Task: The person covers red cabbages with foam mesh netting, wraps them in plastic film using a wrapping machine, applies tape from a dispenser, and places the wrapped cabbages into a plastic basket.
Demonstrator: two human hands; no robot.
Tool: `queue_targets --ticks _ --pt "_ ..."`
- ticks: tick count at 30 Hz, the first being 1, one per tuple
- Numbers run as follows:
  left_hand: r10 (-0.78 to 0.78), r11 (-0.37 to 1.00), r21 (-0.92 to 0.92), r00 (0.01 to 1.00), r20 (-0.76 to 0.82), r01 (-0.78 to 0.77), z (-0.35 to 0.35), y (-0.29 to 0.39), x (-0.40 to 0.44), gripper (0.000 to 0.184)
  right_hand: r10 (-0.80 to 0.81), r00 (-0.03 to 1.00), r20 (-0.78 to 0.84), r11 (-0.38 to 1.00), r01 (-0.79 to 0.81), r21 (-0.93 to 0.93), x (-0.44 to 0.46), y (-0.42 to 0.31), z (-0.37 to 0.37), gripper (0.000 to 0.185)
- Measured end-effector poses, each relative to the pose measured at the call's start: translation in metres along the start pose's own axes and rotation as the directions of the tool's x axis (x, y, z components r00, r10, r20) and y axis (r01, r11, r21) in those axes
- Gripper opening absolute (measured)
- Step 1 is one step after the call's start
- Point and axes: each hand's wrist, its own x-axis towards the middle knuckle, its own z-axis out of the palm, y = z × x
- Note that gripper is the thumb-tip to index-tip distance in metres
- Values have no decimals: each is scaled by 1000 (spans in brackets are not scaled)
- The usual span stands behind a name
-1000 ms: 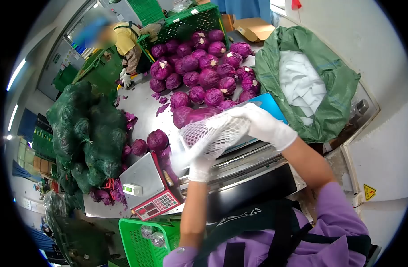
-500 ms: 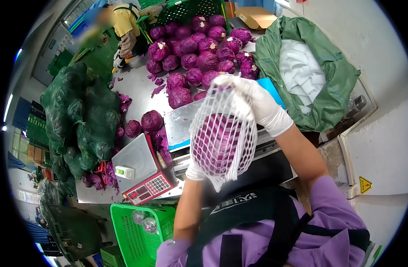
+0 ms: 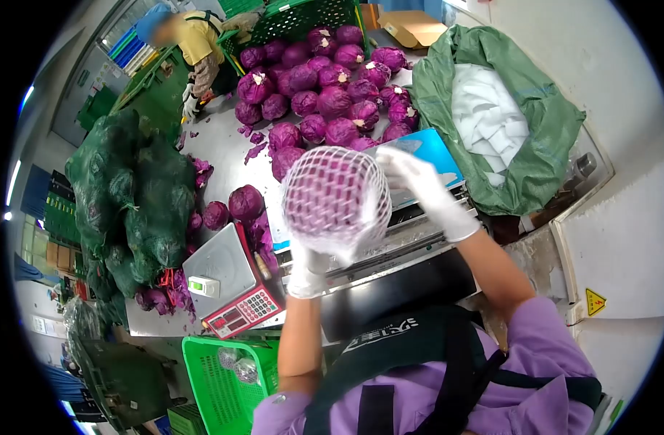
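A red cabbage in a white foam net (image 3: pixel 335 194) is held up over the steel wrapping machine (image 3: pixel 390 250). Under it is my gloved left hand (image 3: pixel 308 267), closed on its lower side, with the fingers partly hidden by the net. My gloved right hand (image 3: pixel 416 180) is just right of the cabbage, fingers near the net's edge and slightly blurred; whether they touch it I cannot tell. Behind that hand lies a blue panel (image 3: pixel 435 154). Many bare red cabbages (image 3: pixel 335 102) are heaped beyond, spilling from a green crate (image 3: pixel 303 29).
A red scale (image 3: pixel 241 312) stands left, above a green basket (image 3: pixel 219 384). Dark green net sacks (image 3: pixel 103 181) fill the table's left side. A green bag of white pieces (image 3: pixel 491 119) is at the right. A co-worker (image 3: pixel 198 43) stands at the far left.
The net, held loosely before, now fits closely round the cabbage, which has moved up and away from my body. My right hand has shifted from the net's top to the cabbage's right side.
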Motion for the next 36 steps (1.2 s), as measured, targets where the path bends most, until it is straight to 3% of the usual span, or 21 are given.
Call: queue_targets --ticks 1,2,4,5,7,8,10,13,14,16,19,21,23,25,27,29,31,32,33,35,36 --pt "-243 864 -479 961 -130 154 8 33 1 51 92 990 102 910 -126 395 -4 -23 -2 51" --pt "-176 939 -308 983 -52 152 7 59 3 47 99 989 106 909 -134 396 -5 -27 -1 51" --pt "-139 979 156 990 32 133 -1 85 6 47 -19 946 322 922 -108 372 -5 -30 -1 63" --pt "-338 905 301 938 76 301 3 108 7 46 -4 943 334 1000 1 10 -4 -27 3 69" --pt "-237 939 284 964 119 195 2 82 9 49 -45 970 237 979 90 -183 7 -6 10 73" --pt "-301 935 240 941 152 260 2 83 10 51 -44 970 239 979 90 -184 12 0 7 73" --pt "-282 930 279 950 130 238 -10 64 28 50 14 967 255 999 -22 27 24 8 3 77" --pt "-290 913 339 947 140 229 -22 31 45 48 60 965 255 993 -33 -109 38 23 -1 77" --pt "-366 898 307 922 124 315 -25 18 46 47 80 963 256 972 -18 -234 44 34 -3 77" --pt "-433 879 269 895 109 393 -29 5 52 46 117 956 268 975 -59 -216 52 42 -8 78" --pt "-368 916 223 920 138 333 -41 -2 57 45 181 934 308 973 -125 -194 61 47 -10 81" --pt "-191 909 387 980 63 152 -55 -5 62 45 213 928 305 928 -95 -361 70 56 -18 83" --pt "-258 932 262 966 -1 249 -62 14 62 45 247 915 321 932 -133 -337 66 38 -23 84" --pt "-177 860 488 984 19 146 -81 13 55 48 274 912 306 906 -137 -402 64 40 -43 80" --pt "-159 469 883 982 98 -12 -88 30 32 52 259 943 210 858 -125 -499 49 20 -55 73" --pt "-96 31 844 839 536 -535 -104 41 4 61 304 941 150 726 -127 -676 30 7 -73 65" --pt "-215 -71 640 638 740 -765 -122 38 -20 75 115 929 351 428 272 -862 1 10 -102 57" --pt "-312 -110 516 522 794 -850 -123 46 -25 84 95 820 564 153 548 -822 -7 11 -115 55" --pt "-365 -125 483 493 790 -867 -120 53 -29 80 100 820 564 155 547 -823 -16 11 -124 55" --pt "-400 -187 481 513 759 -857 -114 50 -26 72 274 680 680 -263 733 -628 -33 6 -129 57" --pt "-317 -194 473 511 799 -860 -114 42 -22 70 306 658 688 -302 752 -586 -36 5 -130 59"
